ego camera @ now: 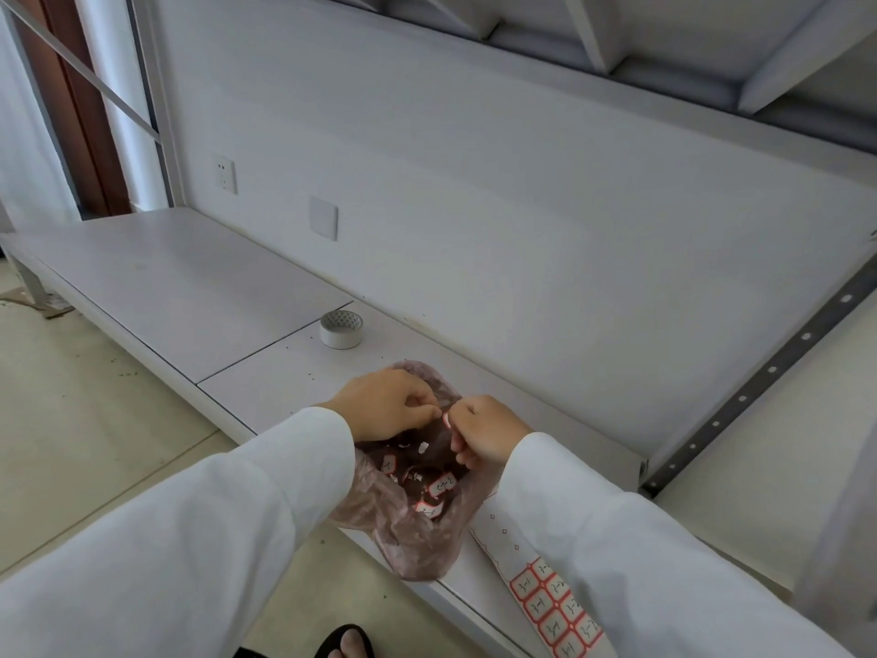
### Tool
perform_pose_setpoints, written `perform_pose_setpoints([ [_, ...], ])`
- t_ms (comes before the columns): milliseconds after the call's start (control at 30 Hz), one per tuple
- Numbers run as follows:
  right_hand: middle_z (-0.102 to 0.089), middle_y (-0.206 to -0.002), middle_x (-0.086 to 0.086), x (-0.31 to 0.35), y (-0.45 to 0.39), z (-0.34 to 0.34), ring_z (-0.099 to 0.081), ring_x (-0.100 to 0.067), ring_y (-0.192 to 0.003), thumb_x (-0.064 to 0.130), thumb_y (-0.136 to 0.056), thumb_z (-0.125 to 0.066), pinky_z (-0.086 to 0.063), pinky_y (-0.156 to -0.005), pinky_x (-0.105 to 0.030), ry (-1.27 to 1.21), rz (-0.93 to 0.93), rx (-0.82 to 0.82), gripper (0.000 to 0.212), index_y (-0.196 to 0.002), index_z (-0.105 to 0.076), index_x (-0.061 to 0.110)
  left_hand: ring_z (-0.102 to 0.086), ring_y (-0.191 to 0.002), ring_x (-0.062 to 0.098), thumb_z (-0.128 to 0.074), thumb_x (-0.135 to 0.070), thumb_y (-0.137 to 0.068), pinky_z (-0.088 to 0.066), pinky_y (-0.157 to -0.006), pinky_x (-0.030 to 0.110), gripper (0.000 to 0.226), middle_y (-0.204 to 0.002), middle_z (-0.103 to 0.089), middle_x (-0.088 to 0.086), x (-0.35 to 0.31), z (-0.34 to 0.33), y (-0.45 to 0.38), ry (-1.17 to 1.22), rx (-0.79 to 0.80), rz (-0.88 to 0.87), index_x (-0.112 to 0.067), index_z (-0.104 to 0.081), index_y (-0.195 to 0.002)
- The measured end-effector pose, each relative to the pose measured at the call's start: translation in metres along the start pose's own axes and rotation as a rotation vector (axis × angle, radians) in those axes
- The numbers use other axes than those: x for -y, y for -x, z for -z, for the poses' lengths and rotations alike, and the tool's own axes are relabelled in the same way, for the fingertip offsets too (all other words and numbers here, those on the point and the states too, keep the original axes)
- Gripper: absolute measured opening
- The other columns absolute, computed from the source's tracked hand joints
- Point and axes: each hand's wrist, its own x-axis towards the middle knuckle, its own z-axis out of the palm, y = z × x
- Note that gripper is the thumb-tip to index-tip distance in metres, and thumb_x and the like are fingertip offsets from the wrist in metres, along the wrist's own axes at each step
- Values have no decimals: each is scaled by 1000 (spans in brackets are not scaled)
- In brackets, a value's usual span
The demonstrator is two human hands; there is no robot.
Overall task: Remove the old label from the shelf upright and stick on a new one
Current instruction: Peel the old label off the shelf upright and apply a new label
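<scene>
Two hands meet above the open plastic bag point(417, 529), which lies on the shelf point(190, 296). Behind the bag to its left stands a roll of tape point(341, 329). The left hand point(387, 403) and the right hand point(489, 432) have curled fingers and together pinch a small label point(446, 420) over the bag's mouth. Used labels point(441, 484) lie inside the bag. Right of the bag lies a sheet of labels point(550, 605); farther right runs the perforated upright point(759, 387).

Handwritten red-bordered labels, barely legible.
I read roughly "3-1" on the label sheet point(553, 605) right of the plastic bag point(417, 529); peeled labels point(441, 484) inside it look similar, unclear.
</scene>
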Motion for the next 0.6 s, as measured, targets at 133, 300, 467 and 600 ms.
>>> perform_pose_setpoints([
  [133,-58,-60,2,0,0,2,-55,-11,-52,21,-91,-44,-48,-59,-25,-36,18,-8,31,-64,-57,18,-57,-83,10,-58,-41,-84,-48,-90,39,14,-89,-61,-14,2,0,-1,96,-23,-10,-36,-68,-93],
  [300,-63,-74,6,-8,1,6,-59,-10,-73,15,-88,-57,-51,-64,-21,-54,114,-51,14,-80,-68,20,-56,-77,6,-61,-31,-83,-49,-90,39,11,-82,-60,-18,2,0,-1,101,-15,-18,-36,-69,-89],
  [467,-65,-63,7,-8,1,6,-56,-7,-56,27,-91,-55,-51,-70,-26,25,99,-59,18,-80,-67,20,-62,-83,8,-57,-34,-86,-49,-89,37,12,-83,-62,-17,3,1,0,44,-24,10,-37,-68,-88],
  [600,-61,-56,8,-6,2,6,-56,-8,-51,32,-94,-45,-52,-74,-31,111,103,-78,37,-64,-63,23,-63,-86,10,-56,-36,-86,-49,-88,38,13,-91,-66,-14,3,1,0,56,-24,15,-37,-68,-89],
])
